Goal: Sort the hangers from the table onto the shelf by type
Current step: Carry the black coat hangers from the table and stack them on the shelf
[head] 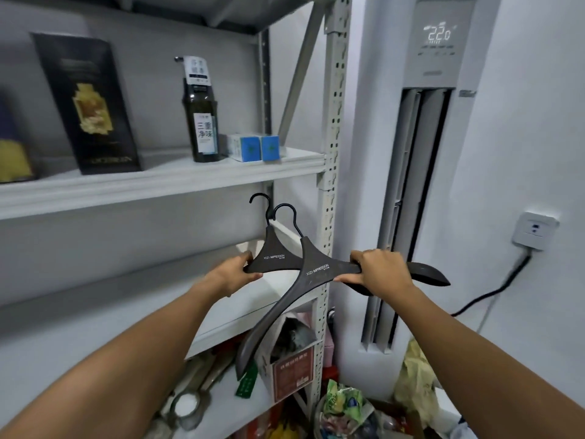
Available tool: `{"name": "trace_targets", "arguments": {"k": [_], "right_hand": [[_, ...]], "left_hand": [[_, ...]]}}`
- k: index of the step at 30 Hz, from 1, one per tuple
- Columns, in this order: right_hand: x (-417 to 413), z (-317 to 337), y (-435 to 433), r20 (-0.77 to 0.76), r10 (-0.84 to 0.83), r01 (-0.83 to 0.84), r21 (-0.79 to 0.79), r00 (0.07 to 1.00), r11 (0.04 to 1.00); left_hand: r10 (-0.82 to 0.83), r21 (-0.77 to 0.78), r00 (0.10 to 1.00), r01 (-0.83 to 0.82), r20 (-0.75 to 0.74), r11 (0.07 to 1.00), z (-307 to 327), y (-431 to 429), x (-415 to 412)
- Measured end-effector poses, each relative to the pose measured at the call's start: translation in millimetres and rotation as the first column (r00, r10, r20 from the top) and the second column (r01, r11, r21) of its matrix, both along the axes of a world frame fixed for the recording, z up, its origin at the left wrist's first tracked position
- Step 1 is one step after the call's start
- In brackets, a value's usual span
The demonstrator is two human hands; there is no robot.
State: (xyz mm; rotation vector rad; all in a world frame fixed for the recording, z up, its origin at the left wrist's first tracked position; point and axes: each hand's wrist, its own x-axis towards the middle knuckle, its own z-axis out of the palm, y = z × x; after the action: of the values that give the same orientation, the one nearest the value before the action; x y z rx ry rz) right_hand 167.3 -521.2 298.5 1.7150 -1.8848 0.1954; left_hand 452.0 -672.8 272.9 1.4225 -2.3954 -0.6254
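Two dark brown wide-shouldered hangers with black hooks and white lettering are held in front of the grey metal shelf [164, 182]. My left hand [235, 270] grips the left arm of the rear hanger [275, 255]. My right hand [376, 270] grips the right arm of the front hanger [316, 270], whose other arm slopes down to the lower left. The two hangers overlap at the middle, level with the open middle tier of the shelf. The table is out of view.
The upper shelf tier carries a black box [88, 103], a dark bottle [202, 122] and two blue-and-white cartons [253, 148]. Lower tiers hold a carton [291, 369], tools and bags. A standing air conditioner [421, 185] and a wall socket [535, 231] are at the right.
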Motion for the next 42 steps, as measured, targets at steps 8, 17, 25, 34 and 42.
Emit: {"name": "trace_targets", "arguments": {"k": [8, 17, 25, 34, 42], "right_hand": [[30, -29, -35, 0.021, 0.096, -0.098, 0.059, 0.995, 0.993], [51, -43, -89, 0.011, 0.111, -0.112, 0.091, 0.994, 0.99], [67, -52, -143, 0.051, 0.145, -0.149, 0.105, 0.988, 0.983], [69, -77, -183, 0.039, 0.13, -0.135, 0.154, 0.991, 0.979], [65, -95, -221, 0.048, 0.184, -0.19, 0.174, 0.982, 0.966]], "left_hand": [[0.175, -0.029, 0.979, -0.173, 0.107, 0.984, -27, 5, 45], [0.214, -0.052, 0.963, -0.208, 0.162, 0.977, -39, -27, 63], [0.223, -0.027, 0.966, -0.222, 0.13, 0.975, -43, -81, 73], [0.227, 0.067, 0.968, -0.235, 0.111, 0.97, -62, -123, 68], [0.233, 0.054, 0.96, -0.244, 0.156, 0.968, -89, -152, 50]]}}
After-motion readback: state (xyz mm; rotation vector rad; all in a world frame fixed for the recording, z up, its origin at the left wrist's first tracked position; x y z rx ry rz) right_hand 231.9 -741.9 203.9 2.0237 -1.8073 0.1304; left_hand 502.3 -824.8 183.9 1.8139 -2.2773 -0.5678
